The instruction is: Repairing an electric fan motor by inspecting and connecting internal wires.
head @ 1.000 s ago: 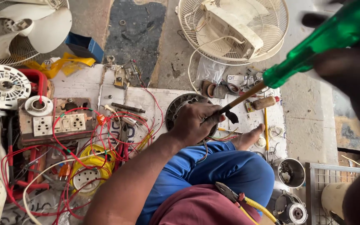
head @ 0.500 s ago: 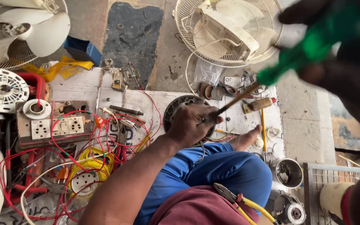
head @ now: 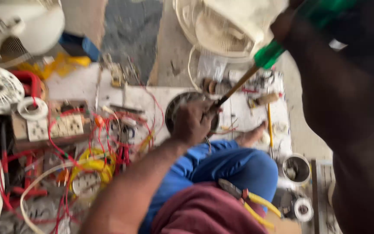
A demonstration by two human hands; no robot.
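My left hand (head: 192, 122) rests on a round dark metal motor part (head: 175, 109) and grips it on the white board. My right hand (head: 325, 56), large and close to the camera at the upper right, holds a green-handled screwdriver (head: 268, 53). Its shaft (head: 235, 88) slants down and left, and the tip meets the motor part beside my left fingers. The view is blurred.
Red wires (head: 66, 143), a socket board (head: 53, 128) and a yellow cable coil (head: 87, 167) lie at the left. A white fan guard (head: 221, 26) sits at the top, a fan blade (head: 31, 21) at the top left. Yellow-handled pliers (head: 252, 201) rest on my lap. A steel cup (head: 296, 168) stands at the right.
My right hand with the screwdriver has shifted left and closer to the camera, now filling the upper right. My left hand stays on the motor part.
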